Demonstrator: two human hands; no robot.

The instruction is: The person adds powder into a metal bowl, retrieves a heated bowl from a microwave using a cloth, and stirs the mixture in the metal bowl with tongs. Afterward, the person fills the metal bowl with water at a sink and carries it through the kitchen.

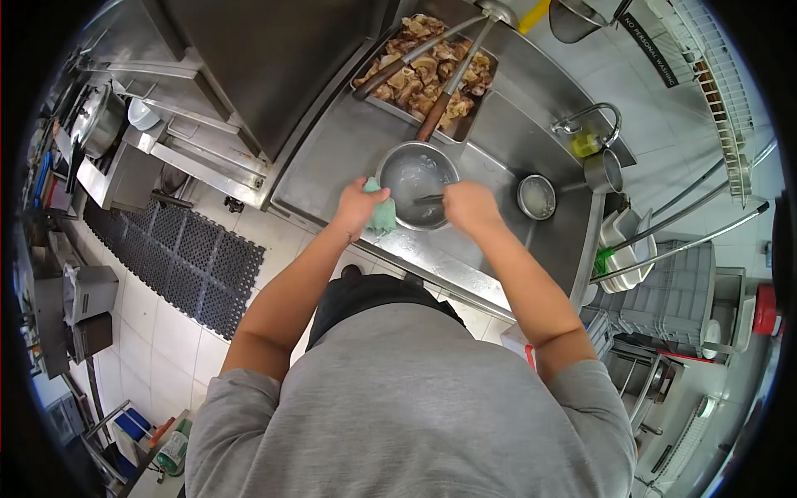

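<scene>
The left hand (359, 207) grips a bunched cloth or pad at the near left rim of a vessel, while the right hand (471, 207) is closed around something slim and dark at its right side.

Largest is the broad stainless-steel sink counter (320, 170), its near edge in front of the person. At its far end sits a rectangular metal tray (481, 104) heaped with brown, glistening chunks of food (427, 62), with two long metal tools with brown wooden handles (431, 119) lying across it. The vessel, a round, deep, grey metal pan (415, 170), rests between the hands, near of the tray. Well to its right stands a small round metal bowl (537, 197) holding cloudy liquid. Smaller is the soft pale-green cloth (383, 216) in the left hand; smallest is the dark, narrow bar (428, 199) over the pan's inside, though whether it is a handle or a separate utensil cannot be told.

The step in hand appears to be wiping or scrubbing the pan. Any next stroke calls for the cloth pressed flat against the metal and the pan kept steady.
</scene>
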